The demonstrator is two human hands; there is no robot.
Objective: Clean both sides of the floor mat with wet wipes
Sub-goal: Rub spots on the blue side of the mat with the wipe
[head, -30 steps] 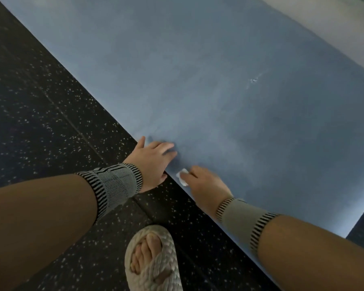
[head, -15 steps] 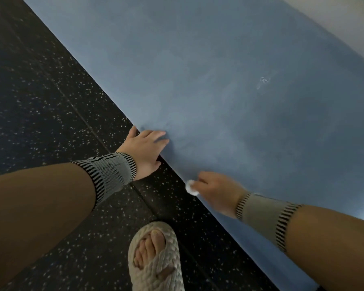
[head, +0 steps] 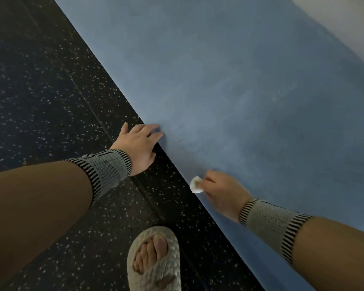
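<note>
The mat (head: 240, 91) is blue with paler cloudy patches. Beside it, the floor (head: 40, 91) is black, flecked with white specks. The wipe (head: 195, 184) at the mat's edge is white with a brownish smudge. Both wristbands (head: 109, 169) are grey with black-and-white striped borders. The sandal (head: 156, 267) is cream, braided.

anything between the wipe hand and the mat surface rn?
Nothing visible. The right hand pinches the wipe at the mat's near edge, with bare mat ahead of it. The left hand rests on the same edge, off to the side.
</note>
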